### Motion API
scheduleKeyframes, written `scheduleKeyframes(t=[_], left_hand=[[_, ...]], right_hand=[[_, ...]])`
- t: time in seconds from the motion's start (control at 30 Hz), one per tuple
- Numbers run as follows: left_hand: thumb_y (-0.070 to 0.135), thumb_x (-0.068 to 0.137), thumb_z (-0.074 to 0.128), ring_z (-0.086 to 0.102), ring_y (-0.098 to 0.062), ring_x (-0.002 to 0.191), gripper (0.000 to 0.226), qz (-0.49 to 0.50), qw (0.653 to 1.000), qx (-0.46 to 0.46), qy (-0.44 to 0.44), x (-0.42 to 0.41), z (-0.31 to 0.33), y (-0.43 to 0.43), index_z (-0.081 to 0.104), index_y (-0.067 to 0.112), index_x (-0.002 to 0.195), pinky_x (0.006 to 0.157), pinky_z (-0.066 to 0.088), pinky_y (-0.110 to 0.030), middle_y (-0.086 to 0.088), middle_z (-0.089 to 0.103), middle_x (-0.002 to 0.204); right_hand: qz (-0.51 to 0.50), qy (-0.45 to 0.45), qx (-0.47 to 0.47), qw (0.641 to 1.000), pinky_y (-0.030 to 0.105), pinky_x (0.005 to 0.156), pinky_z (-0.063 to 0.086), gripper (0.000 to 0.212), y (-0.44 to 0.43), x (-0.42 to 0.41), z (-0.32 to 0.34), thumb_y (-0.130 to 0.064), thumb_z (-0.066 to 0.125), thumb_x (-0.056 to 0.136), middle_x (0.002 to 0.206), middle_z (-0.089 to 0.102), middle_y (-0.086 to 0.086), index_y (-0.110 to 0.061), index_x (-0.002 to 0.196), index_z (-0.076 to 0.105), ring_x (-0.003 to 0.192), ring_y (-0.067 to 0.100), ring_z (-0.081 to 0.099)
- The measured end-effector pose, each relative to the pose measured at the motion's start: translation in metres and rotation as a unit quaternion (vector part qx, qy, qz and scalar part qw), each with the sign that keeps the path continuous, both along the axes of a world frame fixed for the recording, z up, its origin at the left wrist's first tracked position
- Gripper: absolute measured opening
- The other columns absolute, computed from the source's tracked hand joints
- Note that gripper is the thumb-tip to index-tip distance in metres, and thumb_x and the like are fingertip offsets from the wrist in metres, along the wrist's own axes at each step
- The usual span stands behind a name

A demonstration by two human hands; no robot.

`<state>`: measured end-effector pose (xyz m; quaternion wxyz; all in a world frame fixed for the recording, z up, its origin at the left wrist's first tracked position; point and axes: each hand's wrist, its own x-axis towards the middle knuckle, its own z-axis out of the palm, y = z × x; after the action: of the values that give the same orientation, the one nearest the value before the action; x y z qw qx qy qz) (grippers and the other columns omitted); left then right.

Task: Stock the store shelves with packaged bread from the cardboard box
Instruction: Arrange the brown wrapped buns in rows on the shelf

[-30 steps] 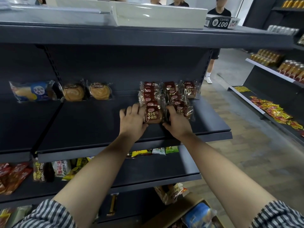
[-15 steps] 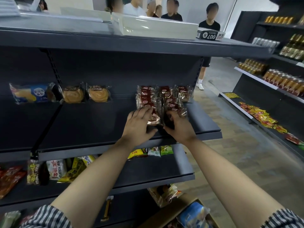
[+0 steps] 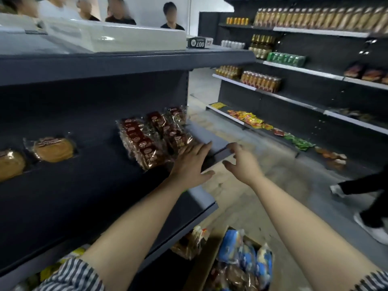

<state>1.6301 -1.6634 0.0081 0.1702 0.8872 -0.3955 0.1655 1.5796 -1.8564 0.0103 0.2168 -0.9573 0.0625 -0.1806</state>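
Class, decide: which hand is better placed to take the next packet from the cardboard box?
Probably the right. The right hand is empty, past the end of the shelf, forearm over the cardboard box; the left hand is over the shelf beside the red bread packets.

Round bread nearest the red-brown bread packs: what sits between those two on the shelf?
Nothing. The head view shows only bare dark shelf between that round bread and the red-brown bread packs.

empty-handed at the shelf (image 3: 84,185) end
left hand (image 3: 192,164) flat over the shelf edge, just beside the brown bread packs (image 3: 144,143); right hand (image 3: 243,164) hangs past the end, fingers loosely curled. box (image 3: 206,262) below holds blue-wrapped bread (image 3: 233,244).
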Motion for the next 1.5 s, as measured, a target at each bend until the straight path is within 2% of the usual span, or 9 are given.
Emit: scheduleKeyframes(t=[0.1,0.27,0.53,0.7,0.9,1.07,1.3,1.4,1.5], left_hand=[[0.053,0.086,0.063,0.034,-0.023,0.138,0.088,-0.048,0.999,0.006,0.019,-0.007,-0.003,-0.014,0.02,0.019,0.155,0.113,0.019,-0.039,-0.001,0.036,0.152],[0.054,0.084,0.064,0.035,-0.022,0.138,0.088,-0.118,0.991,0.02,0.055,-0.025,-0.017,-0.037,0.023,0.02,0.154,0.109,0.025,-0.036,0.001,0.034,0.154],[0.05,0.083,0.068,0.044,-0.023,0.131,0.088,-0.176,0.975,0.031,0.136,-0.057,-0.036,-0.058,0.025,0.02,0.154,0.102,0.041,-0.037,-0.003,0.039,0.15],[0.05,0.083,0.068,0.045,-0.023,0.131,0.084,-0.188,0.968,0.067,0.151,-0.081,-0.064,-0.052,0.03,0.018,0.151,0.105,0.039,-0.039,-0.003,0.039,0.151],[0.051,0.086,0.064,0.042,-0.024,0.133,0.086,-0.195,0.955,0.12,0.189,-0.113,-0.105,-0.025,0.024,0.019,0.154,0.104,0.039,-0.038,-0.003,0.034,0.154],[0.052,0.083,0.067,0.042,-0.027,0.134,0.086,-0.188,0.946,0.137,0.226,-0.138,-0.144,0.003,0.03,0.017,0.152,0.105,0.039,-0.039,-0.004,0.037,0.152],[0.047,0.084,0.069,0.034,-0.021,0.14,0.089,-0.173,0.925,0.188,0.282,-0.159,-0.206,0.028,0.022,0.021,0.155,0.11,0.031,-0.034,0.001,0.025,0.158],[0.047,0.085,0.069,0.036,-0.019,0.138,0.087,-0.166,0.917,0.202,0.301,-0.164,-0.238,0.034,0.024,0.022,0.155,0.11,0.032,-0.032,0.003,0.025,0.158],[0.045,0.085,0.07,0.034,-0.019,0.138,0.084,-0.17,0.909,0.201,0.324,-0.168,-0.268,0.039,0.025,0.025,0.154,0.112,0.031,-0.032,0.005,0.027,0.156]], right_hand=[[-0.06,0.005,-0.005,0.998,0.031,0.082,0.041,0.051,-0.013,-0.027,-0.001,-0.025,0.068,0.086,0.124,0.056,0.008,-0.014,0.132,0.048,0.11,0.024,0.056],[-0.137,0.022,0.012,0.99,0.031,0.088,0.043,0.052,-0.021,-0.078,-0.002,-0.025,0.068,0.085,0.127,0.055,0.006,-0.015,0.133,0.049,0.113,0.023,0.055],[-0.197,0.075,0.022,0.977,0.033,0.098,0.042,0.053,-0.022,-0.15,-0.019,-0.026,0.069,0.085,0.133,0.052,0.008,-0.014,0.133,0.05,0.121,0.023,0.052],[-0.216,0.116,0.03,0.969,0.032,0.096,0.042,0.052,-0.012,-0.185,-0.048,-0.027,0.07,0.084,0.129,0.055,0.008,-0.013,0.13,0.052,0.117,0.024,0.055],[-0.223,0.16,0.072,0.959,0.034,0.098,0.043,0.052,0.017,-0.223,-0.095,-0.023,0.071,0.083,0.128,0.054,0.009,-0.012,0.13,0.054,0.117,0.026,0.054],[-0.233,0.208,0.099,0.945,0.034,0.096,0.043,0.051,0.04,-0.248,-0.14,-0.025,0.069,0.083,0.126,0.056,0.012,-0.012,0.131,0.056,0.118,0.029,0.054],[-0.247,0.269,0.144,0.92,0.026,0.083,0.043,0.054,0.068,-0.276,-0.209,-0.022,0.069,0.082,0.123,0.061,0.007,-0.019,0.134,0.056,0.113,0.024,0.058],[-0.255,0.284,0.163,0.91,0.026,0.089,0.045,0.052,0.073,-0.281,-0.238,-0.021,0.069,0.084,0.129,0.059,0.005,-0.018,0.134,0.055,0.114,0.021,0.057],[-0.25,0.299,0.186,0.902,0.028,0.088,0.05,0.045,0.077,-0.28,-0.27,-0.019,0.07,0.084,0.126,0.06,0.003,-0.02,0.128,0.059,0.109,0.018,0.059]])
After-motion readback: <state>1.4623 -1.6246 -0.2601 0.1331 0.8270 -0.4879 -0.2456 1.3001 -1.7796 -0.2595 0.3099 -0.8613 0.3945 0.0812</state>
